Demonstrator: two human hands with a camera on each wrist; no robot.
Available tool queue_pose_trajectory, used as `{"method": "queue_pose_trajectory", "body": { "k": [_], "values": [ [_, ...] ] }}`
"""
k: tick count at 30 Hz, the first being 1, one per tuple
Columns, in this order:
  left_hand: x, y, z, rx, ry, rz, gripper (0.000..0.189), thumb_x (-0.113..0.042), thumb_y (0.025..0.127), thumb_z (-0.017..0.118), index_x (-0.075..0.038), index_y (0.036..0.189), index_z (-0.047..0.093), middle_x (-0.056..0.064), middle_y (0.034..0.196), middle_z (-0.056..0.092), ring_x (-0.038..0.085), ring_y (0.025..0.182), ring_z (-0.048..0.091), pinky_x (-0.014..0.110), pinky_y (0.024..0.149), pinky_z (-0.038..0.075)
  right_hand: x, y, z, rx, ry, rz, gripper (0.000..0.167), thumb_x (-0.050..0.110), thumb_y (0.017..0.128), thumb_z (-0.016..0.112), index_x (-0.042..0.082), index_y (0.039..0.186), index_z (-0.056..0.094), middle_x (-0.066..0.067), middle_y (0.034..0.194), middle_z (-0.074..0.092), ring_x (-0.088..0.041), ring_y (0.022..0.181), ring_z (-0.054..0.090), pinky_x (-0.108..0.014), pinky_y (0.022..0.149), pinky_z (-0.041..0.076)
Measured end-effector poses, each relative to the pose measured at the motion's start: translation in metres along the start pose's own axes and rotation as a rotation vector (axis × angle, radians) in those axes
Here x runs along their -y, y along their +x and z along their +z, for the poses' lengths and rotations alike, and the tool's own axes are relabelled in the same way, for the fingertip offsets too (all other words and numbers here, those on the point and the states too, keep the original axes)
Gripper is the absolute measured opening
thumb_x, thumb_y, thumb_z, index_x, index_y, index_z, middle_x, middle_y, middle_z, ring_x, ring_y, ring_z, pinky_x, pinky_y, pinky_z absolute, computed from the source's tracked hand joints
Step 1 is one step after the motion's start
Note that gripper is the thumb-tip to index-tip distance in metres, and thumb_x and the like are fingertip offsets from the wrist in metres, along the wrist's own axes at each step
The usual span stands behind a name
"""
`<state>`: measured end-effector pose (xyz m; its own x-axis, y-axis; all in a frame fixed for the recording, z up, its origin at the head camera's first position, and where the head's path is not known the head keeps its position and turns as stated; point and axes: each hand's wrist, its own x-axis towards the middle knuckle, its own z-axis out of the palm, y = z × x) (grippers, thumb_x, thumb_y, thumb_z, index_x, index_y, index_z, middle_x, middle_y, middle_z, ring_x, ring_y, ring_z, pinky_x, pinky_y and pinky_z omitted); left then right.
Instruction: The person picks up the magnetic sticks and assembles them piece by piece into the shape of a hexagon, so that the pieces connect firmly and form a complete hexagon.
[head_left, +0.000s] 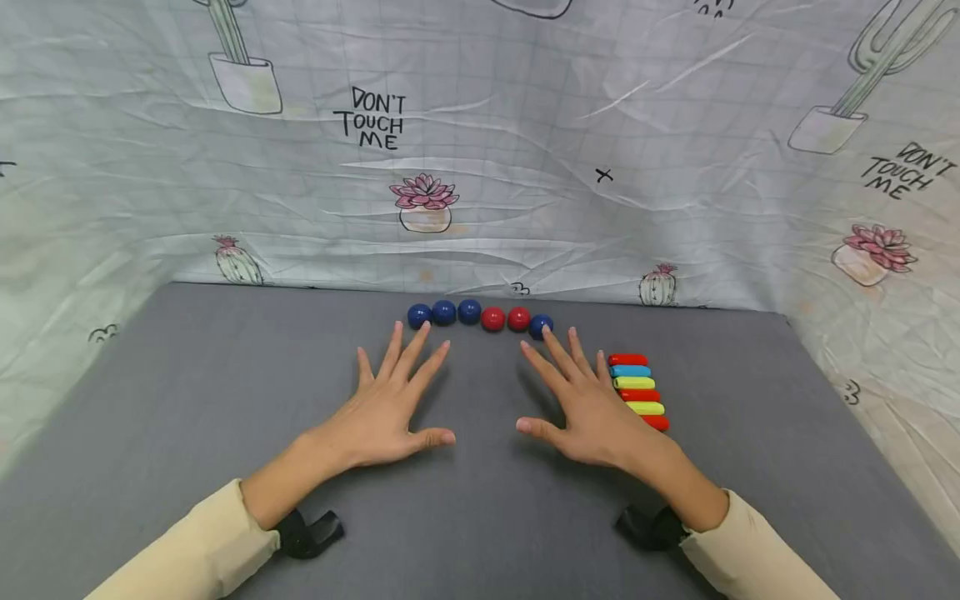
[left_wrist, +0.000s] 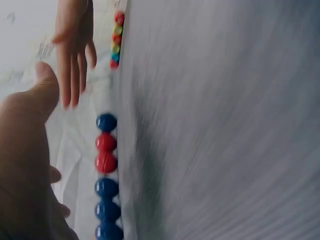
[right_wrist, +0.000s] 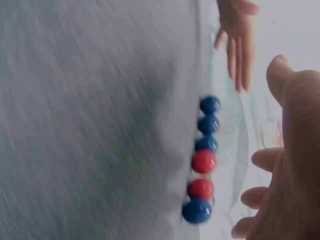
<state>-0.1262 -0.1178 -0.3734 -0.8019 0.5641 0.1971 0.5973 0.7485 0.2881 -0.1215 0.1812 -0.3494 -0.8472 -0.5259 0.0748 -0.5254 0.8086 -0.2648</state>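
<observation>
My left hand [head_left: 384,412] is spread palm down over the grey table, its fingertips just short of three blue balls [head_left: 444,312]. Likewise spread, my right hand [head_left: 592,412] has a fingertip overlapping another blue ball [head_left: 542,326] in the head view. Two red balls, one a red ball [head_left: 492,319], sit between the blue ones in a row. Beside the right hand's outer edge lies a stack of red, blue and yellow sticks [head_left: 634,383], partly hidden by that hand. Neither hand holds anything. The left wrist view shows the row of balls beyond the left thumb [left_wrist: 46,82].
The grey table [head_left: 480,517] ends at a hanging white cloth [head_left: 525,233] printed with cacti and lettering, close behind the balls. Cloth also rises along both sides. A black strap [head_left: 311,533] is on the left wrist and another strap [head_left: 648,527] on the right.
</observation>
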Motion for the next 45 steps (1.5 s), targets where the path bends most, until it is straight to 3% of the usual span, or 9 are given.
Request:
{"method": "queue_pose_trajectory", "body": {
  "k": [4, 8, 12, 22, 25, 28, 31, 40, 45],
  "values": [
    [0.014, 0.009, -0.008, -0.048, -0.081, -0.061, 0.099, -0.07, 0.084, 0.05, -0.017, 0.155, 0.006, 0.012, 0.159, -0.006, 0.037, 0.141, -0.014, 0.078, 0.094, 0.005, -0.016, -0.002, -0.01, -0.03, 0.103, 0.002, 0.084, 0.057, 0.089, 0.057, 0.026, 0.155, 0.014, -0.008, 0.159, 0.004, -0.037, 0.143, -0.006, -0.069, 0.104, 0.006],
    [0.027, 0.019, -0.012, -0.083, -0.217, -0.124, 0.096, -0.051, 0.087, 0.064, -0.012, 0.155, 0.008, 0.014, 0.159, -0.003, 0.037, 0.142, -0.011, 0.071, 0.102, 0.008, -0.035, -0.006, -0.02, -0.047, 0.222, 0.003, 0.082, 0.046, 0.092, 0.061, 0.025, 0.155, 0.013, -0.006, 0.159, 0.005, -0.033, 0.143, -0.006, -0.066, 0.105, 0.007],
    [0.037, 0.03, -0.012, -0.123, -0.307, -0.153, 0.094, -0.037, 0.087, 0.07, -0.008, 0.154, 0.01, 0.017, 0.158, 0.005, 0.04, 0.142, -0.004, 0.063, 0.106, 0.012, -0.055, -0.01, -0.031, -0.063, 0.304, 0.017, 0.081, 0.036, 0.094, 0.062, 0.028, 0.155, 0.009, -0.001, 0.159, 0.005, -0.029, 0.144, -0.002, -0.066, 0.104, 0.013],
    [0.051, 0.053, 0.002, -0.281, -0.461, -0.317, 0.077, -0.027, 0.091, 0.067, -0.004, 0.15, 0.024, 0.021, 0.15, 0.027, 0.037, 0.137, 0.026, 0.054, 0.108, 0.021, -0.094, -0.025, -0.043, -0.115, 0.355, 0.177, 0.068, 0.036, 0.096, 0.058, 0.03, 0.153, 0.02, -0.01, 0.155, 0.023, -0.045, 0.133, 0.031, -0.064, 0.099, 0.029],
    [0.053, 0.056, 0.008, -0.345, -0.449, -0.341, 0.069, -0.026, 0.091, 0.066, -0.004, 0.148, 0.033, 0.02, 0.147, 0.035, 0.037, 0.133, 0.03, 0.055, 0.101, 0.019, -0.103, -0.027, -0.044, -0.139, 0.4, 0.209, 0.062, 0.034, 0.097, 0.056, 0.025, 0.151, 0.029, -0.013, 0.151, 0.03, -0.049, 0.126, 0.039, -0.062, 0.096, 0.034],
    [0.056, 0.059, 0.013, -0.4, -0.401, -0.329, 0.061, -0.025, 0.092, 0.066, -0.006, 0.144, 0.04, 0.018, 0.142, 0.042, 0.036, 0.129, 0.031, 0.055, 0.087, 0.018, -0.113, -0.029, -0.042, -0.184, 0.441, 0.235, 0.054, 0.031, 0.098, 0.056, 0.019, 0.147, 0.038, -0.013, 0.145, 0.04, -0.042, 0.124, 0.043, -0.058, 0.095, 0.038],
    [0.059, 0.061, 0.016, -0.438, -0.355, -0.31, 0.057, -0.024, 0.091, 0.067, -0.007, 0.141, 0.045, 0.016, 0.139, 0.046, 0.034, 0.127, 0.032, 0.054, 0.083, 0.017, -0.122, -0.031, -0.038, -0.217, 0.461, 0.267, 0.047, 0.03, 0.099, 0.054, 0.014, 0.143, 0.045, -0.014, 0.135, 0.049, -0.036, 0.116, 0.05, -0.052, 0.09, 0.041],
    [0.065, 0.063, 0.021, -0.377, -0.281, -0.3, 0.055, -0.024, 0.089, 0.069, -0.01, 0.139, 0.05, 0.013, 0.137, 0.051, 0.034, 0.124, 0.032, 0.057, 0.084, 0.013, -0.15, -0.035, -0.009, -0.29, 0.445, 0.338, 0.039, 0.035, 0.098, 0.054, 0.011, 0.128, 0.06, -0.008, 0.121, 0.061, -0.014, 0.098, 0.056, -0.021, 0.079, 0.043],
    [0.064, 0.063, 0.021, -0.379, -0.269, -0.311, 0.05, -0.021, 0.09, 0.068, -0.012, 0.137, 0.053, 0.011, 0.135, 0.053, 0.035, 0.123, 0.032, 0.057, 0.083, 0.013, -0.155, -0.035, -0.002, -0.294, 0.428, 0.366, 0.039, 0.04, 0.097, 0.055, 0.013, 0.124, 0.064, -0.006, 0.117, 0.063, -0.009, 0.094, 0.055, -0.019, 0.077, 0.043]
  ]
}}
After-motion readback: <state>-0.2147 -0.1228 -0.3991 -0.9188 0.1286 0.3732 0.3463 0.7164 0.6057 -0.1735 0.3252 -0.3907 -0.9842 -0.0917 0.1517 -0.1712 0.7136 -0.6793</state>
